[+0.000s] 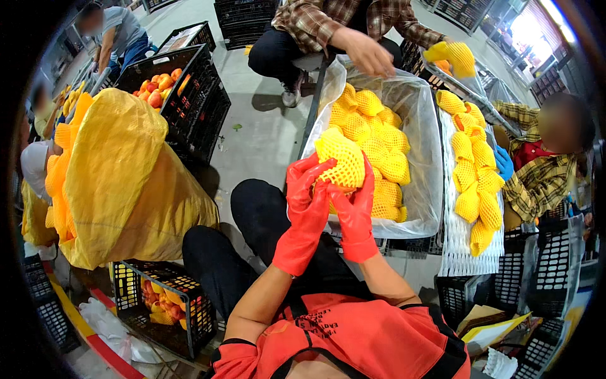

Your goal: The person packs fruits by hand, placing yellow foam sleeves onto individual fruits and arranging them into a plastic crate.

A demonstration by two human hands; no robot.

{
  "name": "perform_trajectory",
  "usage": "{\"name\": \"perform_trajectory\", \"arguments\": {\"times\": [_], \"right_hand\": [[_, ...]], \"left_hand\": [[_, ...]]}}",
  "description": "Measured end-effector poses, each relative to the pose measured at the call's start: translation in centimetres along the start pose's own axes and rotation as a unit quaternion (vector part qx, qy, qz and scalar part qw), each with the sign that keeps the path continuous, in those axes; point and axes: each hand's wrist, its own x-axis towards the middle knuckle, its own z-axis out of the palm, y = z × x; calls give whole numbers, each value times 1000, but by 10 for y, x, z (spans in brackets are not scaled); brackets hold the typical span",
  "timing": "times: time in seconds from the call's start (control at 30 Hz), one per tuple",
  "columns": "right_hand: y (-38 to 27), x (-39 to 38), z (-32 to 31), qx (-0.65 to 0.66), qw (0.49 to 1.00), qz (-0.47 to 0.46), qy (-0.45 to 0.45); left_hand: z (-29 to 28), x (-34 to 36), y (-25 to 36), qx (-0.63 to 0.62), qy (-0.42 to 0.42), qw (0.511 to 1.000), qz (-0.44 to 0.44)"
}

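Observation:
Between my two red-gloved hands is a fruit in a yellow foam net sleeve point(341, 156), with a little reddish skin showing at its lower end. My left hand point(307, 189) wraps its left side, fingers curled against the netting. On the other side my right hand point(355, 211) grips it low down, thumb near the left fingers. Just beyond it stands a crate lined with clear plastic point(421, 183), holding several yellow-sleeved fruits point(372, 136). My hands are over the crate's near left corner.
A large yellow sack point(120, 177) bulging with foam sleeves stands at left. Black crates of red-yellow fruit point(158, 88) sit behind and below it. More sleeved fruits point(476, 170) lie on white netting point(451, 252) at right. Co-workers sit opposite and at right; one hand point(369, 54) reaches over the crate.

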Motion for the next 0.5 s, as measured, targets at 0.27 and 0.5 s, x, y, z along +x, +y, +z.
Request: {"name": "perform_trajectory", "arguments": {"times": [0.27,0.5], "right_hand": [[-9,11,-28,-25,998,3,59],[-11,10,-26,-95,995,26,29]], "left_hand": [[-2,5,11,-296,75,886,-348],[-5,2,18,-260,49,902,-341]]}}
